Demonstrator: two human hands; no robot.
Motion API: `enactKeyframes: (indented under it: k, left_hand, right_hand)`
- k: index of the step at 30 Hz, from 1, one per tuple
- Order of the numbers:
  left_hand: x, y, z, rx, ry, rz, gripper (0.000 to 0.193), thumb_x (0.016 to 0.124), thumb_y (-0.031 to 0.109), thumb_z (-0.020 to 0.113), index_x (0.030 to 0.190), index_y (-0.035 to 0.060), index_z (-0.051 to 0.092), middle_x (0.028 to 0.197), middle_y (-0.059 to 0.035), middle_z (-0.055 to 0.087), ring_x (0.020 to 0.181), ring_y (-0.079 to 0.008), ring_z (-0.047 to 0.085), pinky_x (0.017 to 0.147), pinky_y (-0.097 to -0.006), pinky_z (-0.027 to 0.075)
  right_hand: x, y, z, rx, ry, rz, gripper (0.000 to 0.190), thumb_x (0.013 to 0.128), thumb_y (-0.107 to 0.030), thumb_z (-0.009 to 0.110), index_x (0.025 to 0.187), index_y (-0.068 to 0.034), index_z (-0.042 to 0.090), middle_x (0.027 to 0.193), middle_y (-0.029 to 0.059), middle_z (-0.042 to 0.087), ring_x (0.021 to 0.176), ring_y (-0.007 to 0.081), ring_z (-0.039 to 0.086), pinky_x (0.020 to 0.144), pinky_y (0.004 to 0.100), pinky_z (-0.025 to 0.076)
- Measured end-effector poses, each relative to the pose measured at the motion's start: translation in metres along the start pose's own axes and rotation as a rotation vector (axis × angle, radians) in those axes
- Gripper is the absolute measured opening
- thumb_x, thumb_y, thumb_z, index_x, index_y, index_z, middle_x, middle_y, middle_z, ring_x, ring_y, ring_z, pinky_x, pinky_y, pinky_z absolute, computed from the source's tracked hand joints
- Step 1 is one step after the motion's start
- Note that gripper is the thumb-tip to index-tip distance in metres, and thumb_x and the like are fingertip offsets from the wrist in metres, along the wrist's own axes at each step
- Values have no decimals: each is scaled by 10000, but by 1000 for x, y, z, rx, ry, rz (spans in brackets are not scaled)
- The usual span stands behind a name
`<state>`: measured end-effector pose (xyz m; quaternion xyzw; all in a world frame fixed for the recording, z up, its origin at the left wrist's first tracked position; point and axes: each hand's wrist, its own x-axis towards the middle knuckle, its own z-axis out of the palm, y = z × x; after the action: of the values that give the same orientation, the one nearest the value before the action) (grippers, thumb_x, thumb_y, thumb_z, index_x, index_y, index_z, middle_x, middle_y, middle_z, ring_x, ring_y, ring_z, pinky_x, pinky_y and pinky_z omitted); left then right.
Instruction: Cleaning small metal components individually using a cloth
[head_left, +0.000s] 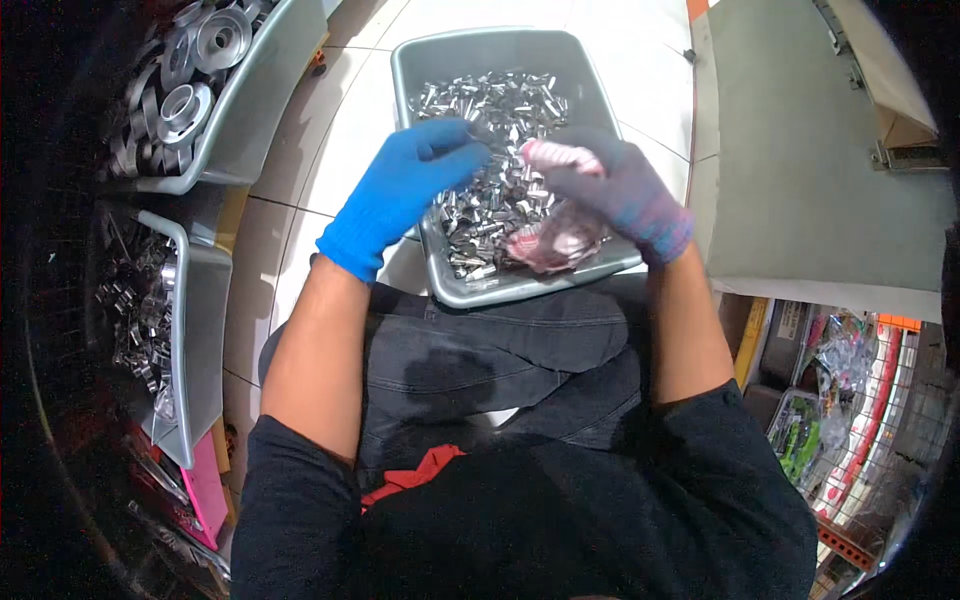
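Note:
A grey plastic bin (517, 46) stands before me with many small shiny metal cylindrical parts (495, 187) in it. My left hand (424, 161), in a blue knit glove, is over the left side of the bin with fingers bent. Whether a small part sits between its fingertips is not clear. My right hand (611, 184), in a greyish-purple glove, grips a red-and-white striped cloth (547, 244). The cloth hangs below the hand over the bin's near right corner, and both are blurred by motion.
To the left are a grey bin of large round metal parts (184, 112) and another bin (202, 337) with small metal pieces. A grey panel (817, 172) stands at the right, above a wire rack (900, 420) with packaged goods. White tiles (337, 142) cover the floor.

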<state>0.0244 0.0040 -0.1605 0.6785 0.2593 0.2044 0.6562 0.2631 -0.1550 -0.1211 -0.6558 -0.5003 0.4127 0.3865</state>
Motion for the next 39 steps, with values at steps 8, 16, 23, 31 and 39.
enactKeyframes:
  k: [8,16,23,31,39]
  left_hand:
    - [-10,11,11,123,-14,-19,409,953,102,788,1348,2,754,1136,-111,804,978,-159,713,922,-283,574]
    - [-11,6,21,36,-39,43,416,948,147,819,1350,53,768,1158,-124,813,997,-162,743,913,-292,596]
    - [-14,12,24,180,-82,-4,411,961,171,819,1352,56,768,1134,-123,813,942,-160,738,871,-283,591]
    - [-15,10,30,54,-22,-36,421,954,101,809,1357,-4,748,1050,-106,813,871,-141,708,836,-262,583]
    - [-16,12,32,221,-61,-27,390,971,137,804,1338,11,765,1039,-98,816,863,-121,703,826,-241,573]
  right_hand:
    - [4,14,5,65,152,-250,344,1036,-169,730,1368,-81,742,1099,40,789,971,125,678,899,262,542]
    - [7,9,28,-31,132,-367,264,1038,-179,726,1279,-72,738,1030,58,769,920,162,677,863,293,545]
    - [0,7,36,-94,233,-201,233,1030,-198,735,1218,-60,737,1012,76,760,877,177,670,821,305,549]
    - [-3,7,32,37,79,-55,258,1039,-186,723,1245,-39,775,999,42,771,884,136,672,822,284,555]
    - [5,39,17,225,-102,-17,268,1034,-171,727,1253,-28,784,1035,47,776,900,120,669,849,284,563]
